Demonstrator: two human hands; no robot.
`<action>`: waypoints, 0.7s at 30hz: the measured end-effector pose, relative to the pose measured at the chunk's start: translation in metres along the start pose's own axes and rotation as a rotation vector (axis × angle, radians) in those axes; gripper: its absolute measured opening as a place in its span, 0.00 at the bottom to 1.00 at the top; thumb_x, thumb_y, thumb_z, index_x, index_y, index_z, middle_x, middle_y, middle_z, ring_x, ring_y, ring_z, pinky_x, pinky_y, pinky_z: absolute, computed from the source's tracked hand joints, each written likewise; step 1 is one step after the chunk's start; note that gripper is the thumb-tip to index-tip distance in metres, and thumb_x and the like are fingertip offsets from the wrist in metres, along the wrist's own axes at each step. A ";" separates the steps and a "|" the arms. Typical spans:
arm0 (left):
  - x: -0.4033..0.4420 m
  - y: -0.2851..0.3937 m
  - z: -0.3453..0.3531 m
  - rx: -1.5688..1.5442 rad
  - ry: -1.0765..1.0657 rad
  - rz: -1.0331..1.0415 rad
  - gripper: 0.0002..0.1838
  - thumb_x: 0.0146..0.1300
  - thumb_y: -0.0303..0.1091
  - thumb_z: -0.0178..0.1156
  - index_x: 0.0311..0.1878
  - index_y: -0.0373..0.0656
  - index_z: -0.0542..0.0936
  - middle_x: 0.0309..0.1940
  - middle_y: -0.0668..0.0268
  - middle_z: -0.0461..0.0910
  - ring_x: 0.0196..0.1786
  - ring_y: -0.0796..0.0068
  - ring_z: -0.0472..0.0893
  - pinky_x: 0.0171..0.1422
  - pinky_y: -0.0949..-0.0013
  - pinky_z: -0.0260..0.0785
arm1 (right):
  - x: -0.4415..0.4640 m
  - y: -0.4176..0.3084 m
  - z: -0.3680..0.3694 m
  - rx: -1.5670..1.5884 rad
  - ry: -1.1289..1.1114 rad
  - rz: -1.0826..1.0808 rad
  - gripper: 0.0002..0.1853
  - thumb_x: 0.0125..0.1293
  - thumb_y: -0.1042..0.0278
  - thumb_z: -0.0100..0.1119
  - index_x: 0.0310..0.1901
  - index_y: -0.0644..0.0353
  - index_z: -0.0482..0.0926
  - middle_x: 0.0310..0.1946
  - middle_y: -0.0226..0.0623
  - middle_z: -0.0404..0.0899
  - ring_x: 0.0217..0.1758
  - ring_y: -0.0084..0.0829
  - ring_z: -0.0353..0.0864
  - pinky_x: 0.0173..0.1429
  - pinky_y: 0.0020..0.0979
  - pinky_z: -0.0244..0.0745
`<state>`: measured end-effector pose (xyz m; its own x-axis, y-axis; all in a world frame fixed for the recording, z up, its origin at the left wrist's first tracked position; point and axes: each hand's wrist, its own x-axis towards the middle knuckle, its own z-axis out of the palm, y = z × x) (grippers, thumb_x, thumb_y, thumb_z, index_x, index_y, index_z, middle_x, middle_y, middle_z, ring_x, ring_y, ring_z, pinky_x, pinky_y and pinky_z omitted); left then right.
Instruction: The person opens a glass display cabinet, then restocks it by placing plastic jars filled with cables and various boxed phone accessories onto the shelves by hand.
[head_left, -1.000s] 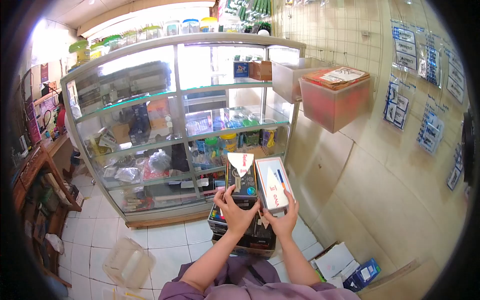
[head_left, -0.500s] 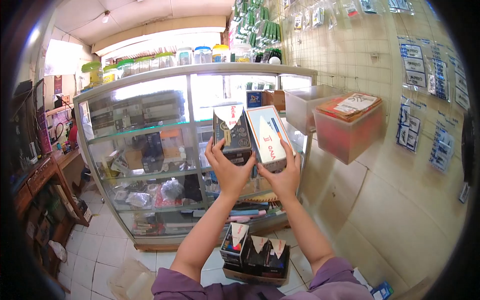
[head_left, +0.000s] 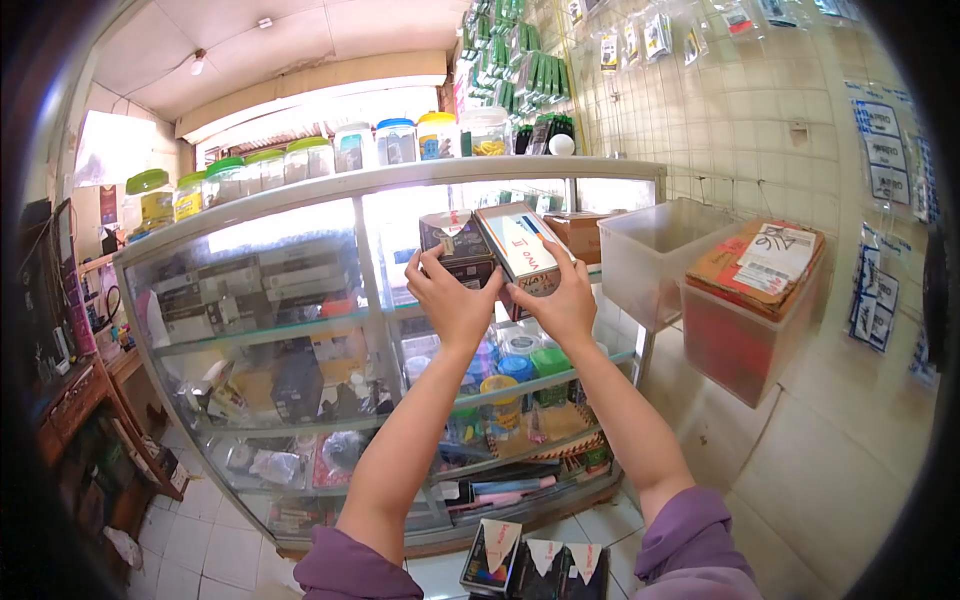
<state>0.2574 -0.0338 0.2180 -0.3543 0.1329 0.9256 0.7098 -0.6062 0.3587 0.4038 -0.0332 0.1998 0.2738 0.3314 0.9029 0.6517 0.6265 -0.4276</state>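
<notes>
Both arms reach forward in front of a glass display cabinet. My left hand (head_left: 452, 300) grips a dark box (head_left: 462, 247) that has a white pointed paper label with red writing on its top. In my right hand (head_left: 560, 300) is a white box (head_left: 516, 238) with an orange edge, a blue stripe and a label reading VIVO II. The two boxes are side by side, the white one tilted, and my thumbs meet near their lower corners. Below, on the floor, several black boxes (head_left: 490, 560) carry similar white pointed labels.
The cabinet's top edge (head_left: 400, 178) carries several lidded jars (head_left: 395, 142). Right of it hang a translucent bin (head_left: 655, 260) and a bin (head_left: 745, 335) topped by an orange package (head_left: 765, 262). Packets (head_left: 880, 150) hang on the wall. A wooden desk (head_left: 85, 400) stands at left.
Both hands have raised the two boxes from above the floor boxes up to the cabinet's upper shelf level. The view has tilted upward, and the floor boxes now sit lower in it.
</notes>
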 end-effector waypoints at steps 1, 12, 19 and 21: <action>0.006 -0.004 0.006 0.026 -0.033 -0.028 0.43 0.43 0.44 0.77 0.56 0.35 0.64 0.56 0.48 0.60 0.62 0.48 0.61 0.67 0.48 0.56 | 0.007 0.002 0.004 -0.010 -0.059 0.055 0.44 0.40 0.48 0.76 0.64 0.44 0.72 0.50 0.43 0.72 0.50 0.44 0.80 0.48 0.43 0.79; 0.084 -0.030 0.118 -0.058 -0.123 -0.152 0.45 0.43 0.49 0.77 0.56 0.33 0.64 0.55 0.46 0.61 0.63 0.47 0.60 0.68 0.51 0.57 | 0.112 0.028 0.056 -0.183 0.045 0.061 0.45 0.41 0.47 0.77 0.64 0.46 0.69 0.54 0.45 0.71 0.54 0.47 0.78 0.49 0.48 0.78; 0.106 -0.036 0.173 -0.081 -0.218 -0.319 0.45 0.41 0.50 0.77 0.55 0.35 0.64 0.53 0.46 0.64 0.59 0.47 0.65 0.65 0.53 0.62 | 0.144 0.051 0.083 -0.337 0.193 -0.064 0.43 0.45 0.49 0.77 0.59 0.59 0.66 0.55 0.48 0.71 0.59 0.49 0.74 0.48 0.44 0.81; 0.108 -0.049 0.191 -0.125 -0.138 -0.285 0.50 0.40 0.48 0.77 0.62 0.34 0.60 0.56 0.44 0.62 0.62 0.41 0.63 0.68 0.46 0.57 | 0.142 0.059 0.093 -0.349 0.254 -0.101 0.42 0.47 0.48 0.75 0.59 0.61 0.66 0.56 0.49 0.70 0.60 0.49 0.73 0.50 0.44 0.79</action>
<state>0.3011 0.1598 0.3232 -0.4356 0.4105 0.8011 0.5114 -0.6196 0.5955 0.4158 0.1162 0.2981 0.3328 0.0692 0.9404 0.8723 0.3564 -0.3349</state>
